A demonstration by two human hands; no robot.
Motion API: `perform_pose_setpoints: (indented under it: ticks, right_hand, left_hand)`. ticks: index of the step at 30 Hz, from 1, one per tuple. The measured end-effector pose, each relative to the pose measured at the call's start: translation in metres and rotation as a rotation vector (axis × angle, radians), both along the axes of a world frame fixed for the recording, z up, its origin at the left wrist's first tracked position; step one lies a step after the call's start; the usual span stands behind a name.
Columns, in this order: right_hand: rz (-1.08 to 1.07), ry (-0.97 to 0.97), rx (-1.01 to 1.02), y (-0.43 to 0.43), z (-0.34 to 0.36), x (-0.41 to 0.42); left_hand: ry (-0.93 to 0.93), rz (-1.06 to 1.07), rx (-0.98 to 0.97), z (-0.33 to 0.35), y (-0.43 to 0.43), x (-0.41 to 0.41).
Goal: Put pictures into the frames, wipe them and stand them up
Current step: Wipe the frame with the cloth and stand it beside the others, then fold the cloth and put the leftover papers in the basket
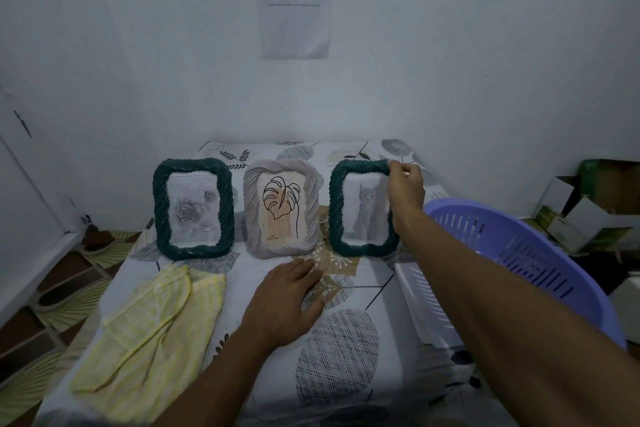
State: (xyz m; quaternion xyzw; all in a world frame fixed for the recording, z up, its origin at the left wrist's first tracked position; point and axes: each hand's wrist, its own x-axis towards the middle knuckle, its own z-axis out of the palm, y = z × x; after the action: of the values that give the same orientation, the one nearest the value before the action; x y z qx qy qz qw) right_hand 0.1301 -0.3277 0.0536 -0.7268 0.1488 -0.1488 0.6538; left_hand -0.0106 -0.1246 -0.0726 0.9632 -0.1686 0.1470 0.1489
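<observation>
Nearest me, two bare forearms reach in from the bottom edge over the worktop, which is covered by a sheet printed with leaves and hatched circles; the left hand lies palm down on that sheet, fingers straight and slightly spread, its grip wide and holding nothing, just in front of the grey frame; the right hand is stretched farther out, its grip narrow, thumb and fingertips pinching the top right corner of the right green frame; that frame stands upright towards the back of the worktop with a cat picture in it.

Three frames stand in a row facing me, side by side and not touching; the left green frame shows pale roses; the grey frame in the middle shows a line drawing of a leaf; the right green frame is the one being held.

At the front left a yellow cloth lies loosely folded on the sheet, apart from the left hand; off the right edge sits a purple basket, with a white slotted tray between it and the worktop; cardboard boxes are stacked at the far right; a printed paper hangs on the wall behind, its text too small for me to read.
</observation>
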Motion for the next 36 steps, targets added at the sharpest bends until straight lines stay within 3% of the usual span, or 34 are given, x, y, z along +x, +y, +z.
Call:
perform_pose_setpoints:
  ticks: [5, 9, 14, 17, 21, 25, 28, 30, 33, 36]
  right_hand:
    - [0.040, -0.151, -0.179, 0.001, 0.011, -0.030]
    - [0.152, -0.350, -0.469, 0.012, -0.007, -0.079]
    - [0.595, -0.252, -0.898, 0.019, -0.080, -0.150]
    - [0.667, -0.233, -1.095, 0.022, -0.108, -0.172]
    - [0.570, -0.250, -1.173, 0.025, -0.119, -0.179]
    - [0.559, -0.246, -1.175, 0.025, -0.120, -0.179]
    - [0.553, -0.231, -1.168, 0.026, -0.120, -0.179]
    - [0.561, -0.223, -1.165, 0.027, -0.119, -0.180]
    - [0.584, -0.209, -1.163, 0.027, -0.114, -0.181]
    - [0.609, -0.220, -1.163, 0.027, -0.111, -0.183]
  left_hand:
    - [-0.018, 0.023, 0.183, 0.015, -0.003, -0.006]
    - [0.012, 0.030, 0.277, 0.025, 0.006, -0.020]
    - [0.113, 0.144, 0.372, 0.018, 0.041, -0.054]
    - [0.146, 0.194, 0.380, 0.009, 0.050, -0.076]
    - [0.114, 0.245, 0.352, 0.013, 0.057, -0.091]
    - [-0.051, 0.486, 0.184, 0.028, 0.086, -0.103]
    - [0.042, 0.622, 0.142, 0.029, 0.118, -0.119]
    - [0.118, 0.630, 0.137, 0.025, 0.133, -0.130]
    - [0.074, 0.613, 0.054, 0.031, 0.138, -0.147]
    - [0.149, 0.427, -0.058, 0.039, 0.148, -0.169]
